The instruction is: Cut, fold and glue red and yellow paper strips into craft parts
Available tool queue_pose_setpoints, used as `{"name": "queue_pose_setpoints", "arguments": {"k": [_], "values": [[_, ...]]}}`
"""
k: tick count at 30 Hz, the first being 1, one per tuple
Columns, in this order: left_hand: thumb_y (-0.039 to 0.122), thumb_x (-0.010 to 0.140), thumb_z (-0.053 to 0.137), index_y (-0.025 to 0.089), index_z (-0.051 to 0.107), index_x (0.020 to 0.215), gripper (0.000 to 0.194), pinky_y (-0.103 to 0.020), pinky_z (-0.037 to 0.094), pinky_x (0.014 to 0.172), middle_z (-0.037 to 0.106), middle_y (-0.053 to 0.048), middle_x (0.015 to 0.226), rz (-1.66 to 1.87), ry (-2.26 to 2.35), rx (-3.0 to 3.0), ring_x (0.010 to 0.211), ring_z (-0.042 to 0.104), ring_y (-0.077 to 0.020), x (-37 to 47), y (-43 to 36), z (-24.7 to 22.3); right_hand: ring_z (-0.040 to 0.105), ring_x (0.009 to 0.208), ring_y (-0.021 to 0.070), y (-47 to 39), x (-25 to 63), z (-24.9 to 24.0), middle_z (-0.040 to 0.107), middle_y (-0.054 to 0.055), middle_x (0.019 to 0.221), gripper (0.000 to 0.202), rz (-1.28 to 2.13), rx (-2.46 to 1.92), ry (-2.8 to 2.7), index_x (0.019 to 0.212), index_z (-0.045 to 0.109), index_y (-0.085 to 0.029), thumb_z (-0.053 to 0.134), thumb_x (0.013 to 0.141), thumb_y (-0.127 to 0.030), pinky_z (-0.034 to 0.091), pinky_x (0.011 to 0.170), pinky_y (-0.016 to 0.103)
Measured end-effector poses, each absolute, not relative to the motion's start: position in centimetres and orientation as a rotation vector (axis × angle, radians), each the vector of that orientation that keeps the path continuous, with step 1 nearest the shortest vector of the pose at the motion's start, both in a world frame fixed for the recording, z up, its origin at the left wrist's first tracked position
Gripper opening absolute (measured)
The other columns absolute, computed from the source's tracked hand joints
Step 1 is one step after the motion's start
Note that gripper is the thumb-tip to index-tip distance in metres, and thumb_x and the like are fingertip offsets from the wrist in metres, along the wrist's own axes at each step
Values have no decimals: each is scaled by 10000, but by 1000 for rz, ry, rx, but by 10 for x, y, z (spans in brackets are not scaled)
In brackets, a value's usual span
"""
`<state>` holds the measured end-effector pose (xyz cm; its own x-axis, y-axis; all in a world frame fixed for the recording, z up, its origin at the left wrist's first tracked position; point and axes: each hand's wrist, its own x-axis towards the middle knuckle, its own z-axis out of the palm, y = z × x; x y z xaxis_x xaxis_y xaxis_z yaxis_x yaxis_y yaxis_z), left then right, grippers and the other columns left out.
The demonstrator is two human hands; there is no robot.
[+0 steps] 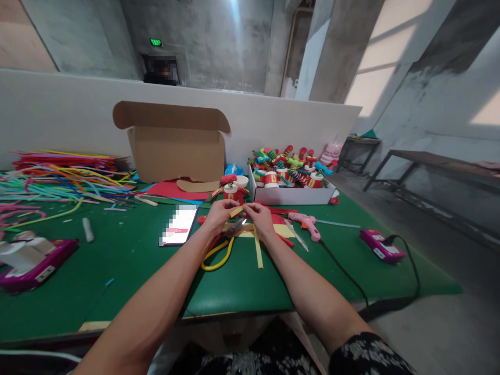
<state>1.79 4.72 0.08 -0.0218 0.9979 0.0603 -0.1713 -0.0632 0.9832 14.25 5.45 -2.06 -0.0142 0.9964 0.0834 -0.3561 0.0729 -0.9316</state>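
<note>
Centrally, a short yellow strip is held above the green table, well in from its front edge and right-hand corner; the left hand pinches one end between thumb and fingertips, the right hand pinches the other; the strip is probably light, thin and flexible, more apt to crease than to slip or break; it is best taken by its ends, with slight fingertip pressure; just below the hands are yellow-handled scissors and a longer yellow strip reaching toward the front edge.
</note>
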Motion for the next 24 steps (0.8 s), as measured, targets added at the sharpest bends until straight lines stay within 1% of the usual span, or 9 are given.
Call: {"name": "queue_pose_setpoints", "arguments": {"k": [7, 11, 15, 19, 21, 24], "values": [[325, 404, 827, 125, 658, 633, 348, -235, 404, 489, 614, -13, 548, 1332, 1055, 1123, 470, 512, -100, 17, 48, 0, 574, 514, 109, 54, 143, -20, 652, -13, 587, 200, 1228, -881, -1078, 658, 677, -164, 736, 554, -324, 495, 607, 263], [267, 442, 810, 119, 668, 673, 309, -234, 416, 514, 625, -15, 571, 1320, 1023, 1109, 496, 532, -101, 17, 49, -2, 576, 517, 115, 54, 145, -18, 644, -19, 575, 215, 1217, -891, -1086, 673, 675, -159, 734, 557, -330, 504, 619, 273], [207, 498, 765, 125, 670, 763, 293, -247, 443, 596, 654, -22, 672, 1327, 916, 1075, 562, 566, -100, 16, 51, -4, 574, 516, 108, 56, 146, -19, 622, -39, 546, 218, 1308, -855, -926, 654, 639, -166, 748, 537, -314, 511, 615, 266], [156, 485, 755, 130, 647, 752, 289, -239, 430, 614, 644, -14, 702, 1311, 839, 1044, 609, 576, -104, 13, 51, -4, 584, 528, 105, 58, 145, -21, 641, -25, 585, 247, 1399, -806, -834, 628, 605, -161, 772, 511, -300, 516, 607, 259], [172, 498, 762, 128, 650, 771, 298, -233, 413, 602, 646, -25, 734, 1284, 831, 1080, 638, 580, -111, 13, 51, -4, 588, 528, 106, 58, 145, -21, 647, -18, 591, 263, 1420, -796, -835, 641, 604, -159, 780, 509, -304, 518, 609, 260], [257, 545, 766, 117, 662, 787, 298, -226, 385, 571, 642, -34, 731, 1270, 883, 1162, 620, 560, -105, 14, 50, -5, 599, 535, 110, 56, 144, -21, 647, -14, 582, 288, 1461, -783, -855, 650, 605, -157, 791, 501, -317, 526, 637, 266]]}}
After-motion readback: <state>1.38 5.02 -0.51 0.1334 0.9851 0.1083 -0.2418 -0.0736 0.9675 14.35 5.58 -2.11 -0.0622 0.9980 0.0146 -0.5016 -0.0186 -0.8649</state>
